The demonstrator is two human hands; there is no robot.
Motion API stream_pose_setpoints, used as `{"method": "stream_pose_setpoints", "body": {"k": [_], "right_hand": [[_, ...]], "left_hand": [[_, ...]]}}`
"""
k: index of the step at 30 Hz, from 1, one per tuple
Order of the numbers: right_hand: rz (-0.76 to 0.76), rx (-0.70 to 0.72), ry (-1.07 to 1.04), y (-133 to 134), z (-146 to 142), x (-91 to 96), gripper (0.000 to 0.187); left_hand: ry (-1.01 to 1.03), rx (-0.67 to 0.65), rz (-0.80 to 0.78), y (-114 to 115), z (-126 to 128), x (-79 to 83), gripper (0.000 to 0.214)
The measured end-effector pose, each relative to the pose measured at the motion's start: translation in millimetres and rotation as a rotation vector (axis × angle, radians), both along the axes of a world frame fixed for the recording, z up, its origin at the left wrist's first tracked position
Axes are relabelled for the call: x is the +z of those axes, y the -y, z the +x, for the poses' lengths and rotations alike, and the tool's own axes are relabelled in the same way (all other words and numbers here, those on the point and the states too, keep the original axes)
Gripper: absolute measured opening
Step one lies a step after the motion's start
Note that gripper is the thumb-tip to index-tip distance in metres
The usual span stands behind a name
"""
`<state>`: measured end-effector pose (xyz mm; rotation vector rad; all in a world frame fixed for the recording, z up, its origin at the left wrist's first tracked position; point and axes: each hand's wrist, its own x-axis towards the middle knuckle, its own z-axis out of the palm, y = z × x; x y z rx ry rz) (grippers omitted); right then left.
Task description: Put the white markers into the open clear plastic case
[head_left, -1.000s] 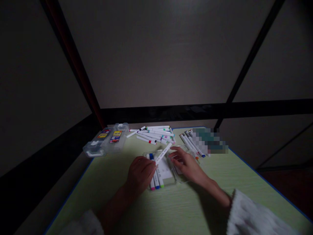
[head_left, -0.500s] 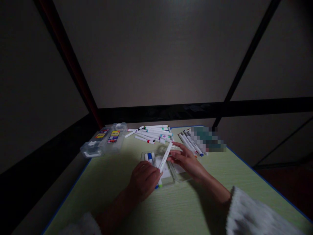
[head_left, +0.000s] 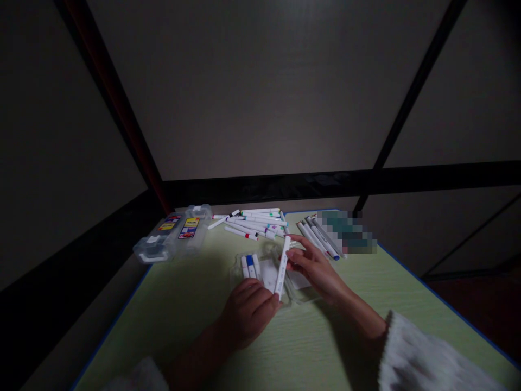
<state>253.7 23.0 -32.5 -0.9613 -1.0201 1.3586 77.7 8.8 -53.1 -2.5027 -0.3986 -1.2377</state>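
A white marker pen (head_left: pixel 282 266) is held between both hands over an open clear plastic case (head_left: pixel 264 271) on the pale green table (head_left: pixel 309 347). My left hand (head_left: pixel 249 312) pinches its near end, fingers closed. My right hand (head_left: pixel 315 266) grips its upper part from the right, fingers curled round it. Inside the case, at its left side, lie three markers (head_left: pixel 249 266), one with a blue cap. The case's near part is hidden behind my left hand.
A heap of several white markers (head_left: pixel 252 221) lies at the table's far edge. Another row of markers (head_left: pixel 319 234) lies far right beside a blurred patch. A shut clear case with coloured labels (head_left: pixel 175 234) sits at the far left corner. A dark rail runs behind.
The marker has turned from slanted to nearly upright over the case. My left hand slid back toward me and took its near end; my right hand shifted slightly right.
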Motion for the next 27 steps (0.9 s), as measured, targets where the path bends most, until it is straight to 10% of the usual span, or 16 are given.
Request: {"method": "stream_pose_setpoints", "body": {"k": [27], "right_hand": [[0.128,0.153,0.129,2.0,-6.4,-0.5,0.056]], "left_hand": [[-0.219,-0.046,-0.074,4.3,3.3,-1.5,0.014]]}}
